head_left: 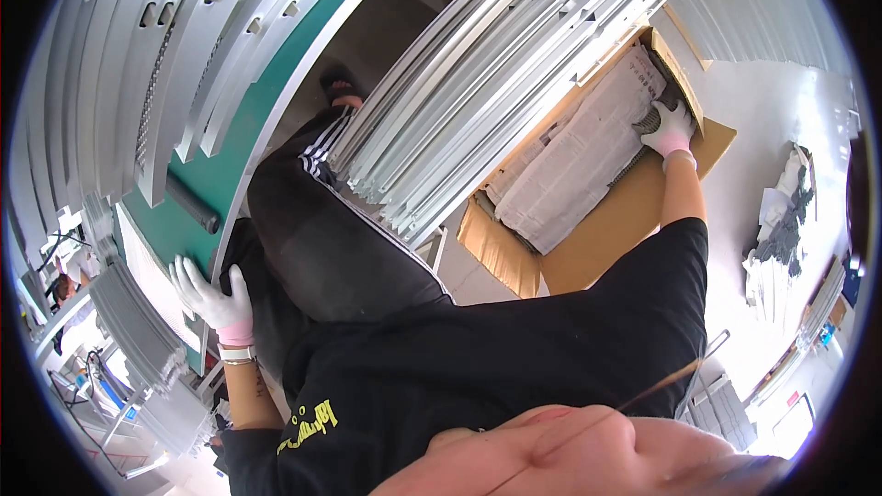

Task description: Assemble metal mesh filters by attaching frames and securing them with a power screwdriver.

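My left hand (pixel 213 298), in a white glove with a pink cuff, rests with fingers spread at the edge of a green-topped table (pixel 241 142). A dark cylindrical bar (pixel 193 204) lies on that table just beyond my fingers. Over on the right, my right hand (pixel 671 129), gloved in white with grey fingertips, reaches into an open cardboard box (pixel 597 253). Its fingers are curled at the far end of a grey cardboard-like sheet (pixel 579 161) inside the box. What they grip, if anything, is hidden.
Long silvery metal profiles (pixel 478 83) are stacked between my leg and the box. More slotted metal strips (pixel 175 46) lie on the green table. A grey stack (pixel 138 331) stands at left. Dark and white scraps (pixel 781 220) lie on the floor at right.
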Tool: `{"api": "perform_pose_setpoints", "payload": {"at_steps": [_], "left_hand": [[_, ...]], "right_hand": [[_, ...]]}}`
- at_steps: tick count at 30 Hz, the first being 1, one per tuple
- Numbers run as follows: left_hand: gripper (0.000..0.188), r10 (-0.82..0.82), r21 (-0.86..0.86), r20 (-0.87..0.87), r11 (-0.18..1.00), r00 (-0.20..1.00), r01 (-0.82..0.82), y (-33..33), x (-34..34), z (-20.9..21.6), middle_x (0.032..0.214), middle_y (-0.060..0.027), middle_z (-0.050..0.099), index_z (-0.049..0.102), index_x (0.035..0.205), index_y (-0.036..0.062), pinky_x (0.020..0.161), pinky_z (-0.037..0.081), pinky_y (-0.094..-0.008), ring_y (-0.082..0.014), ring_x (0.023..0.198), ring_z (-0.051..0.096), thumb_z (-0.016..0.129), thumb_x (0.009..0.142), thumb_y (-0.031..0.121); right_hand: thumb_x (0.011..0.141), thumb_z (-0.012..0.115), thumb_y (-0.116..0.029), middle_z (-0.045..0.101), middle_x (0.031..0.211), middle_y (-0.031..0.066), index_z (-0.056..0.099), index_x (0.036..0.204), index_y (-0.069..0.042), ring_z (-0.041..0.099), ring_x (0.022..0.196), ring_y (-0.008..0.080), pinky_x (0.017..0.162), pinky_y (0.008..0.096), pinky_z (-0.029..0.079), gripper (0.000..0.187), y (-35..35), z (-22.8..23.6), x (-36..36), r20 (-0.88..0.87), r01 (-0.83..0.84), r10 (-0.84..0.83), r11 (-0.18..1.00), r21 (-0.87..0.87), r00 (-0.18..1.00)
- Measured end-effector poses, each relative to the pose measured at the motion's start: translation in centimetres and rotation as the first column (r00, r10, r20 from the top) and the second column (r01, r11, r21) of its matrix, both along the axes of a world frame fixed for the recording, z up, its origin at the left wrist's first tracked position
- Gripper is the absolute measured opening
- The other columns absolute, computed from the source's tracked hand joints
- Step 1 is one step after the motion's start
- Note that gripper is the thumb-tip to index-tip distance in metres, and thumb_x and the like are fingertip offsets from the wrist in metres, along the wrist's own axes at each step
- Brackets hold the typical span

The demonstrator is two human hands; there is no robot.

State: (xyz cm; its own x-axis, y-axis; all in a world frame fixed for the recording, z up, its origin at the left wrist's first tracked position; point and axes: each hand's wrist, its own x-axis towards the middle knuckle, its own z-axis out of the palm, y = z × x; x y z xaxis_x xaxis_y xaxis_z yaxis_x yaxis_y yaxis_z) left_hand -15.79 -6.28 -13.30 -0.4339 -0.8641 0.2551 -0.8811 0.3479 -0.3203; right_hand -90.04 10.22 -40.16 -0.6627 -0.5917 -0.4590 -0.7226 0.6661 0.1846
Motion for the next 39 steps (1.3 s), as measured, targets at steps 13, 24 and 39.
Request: {"api": "perform_pose_setpoints", "payload": {"at_steps": [13,24,39], "left_hand": [[0.078,-0.016,-0.014,0.0,1.0,1.0,0.016,-0.3,0.2,-0.3,0.146,-0.0223,0.043,0.037,0.146,-0.0006,0.114,0.03,-0.0561,-0.0449,0.138,0.038,0.072,0.082,0.024],[0.078,-0.047,0.021,-0.042,0.999,0.998,0.048,-0.4,-0.1,0.0,0.146,-0.0236,0.044,0.036,0.145,-0.0027,0.114,0.031,-0.0559,-0.0455,0.137,0.039,0.072,0.08,0.02],[0.074,-0.008,-0.048,-0.025,0.999,1.0,0.007,-0.5,0.0,-0.6,0.144,-0.0231,0.048,0.04,0.144,-0.0042,0.113,0.033,-0.0539,-0.0432,0.135,0.043,0.071,0.082,0.021]], "right_hand": [[0.049,0.087,-0.028,0.026,0.155,0.0239,0.059,0.135,-0.026,0.033,0.139,0.0466,0.115,0.0475,0.037,0.09,-1.8,-0.6,-1.4,0.142,-0.017,0.002,0.994,0.108,0.99],[0.058,0.084,-0.022,0.026,0.157,0.0188,0.053,0.142,-0.028,0.034,0.141,0.0409,0.112,0.0512,0.04,0.089,-1.6,-0.9,-1.4,0.08,0.042,-0.056,0.986,0.159,0.995],[0.05,0.086,-0.027,0.029,0.155,0.0283,0.06,0.136,-0.02,0.034,0.141,0.0439,0.118,0.0399,0.033,0.09,-1.0,-1.1,-2.2,0.162,-0.01,0.005,0.999,0.033,0.987]]}}
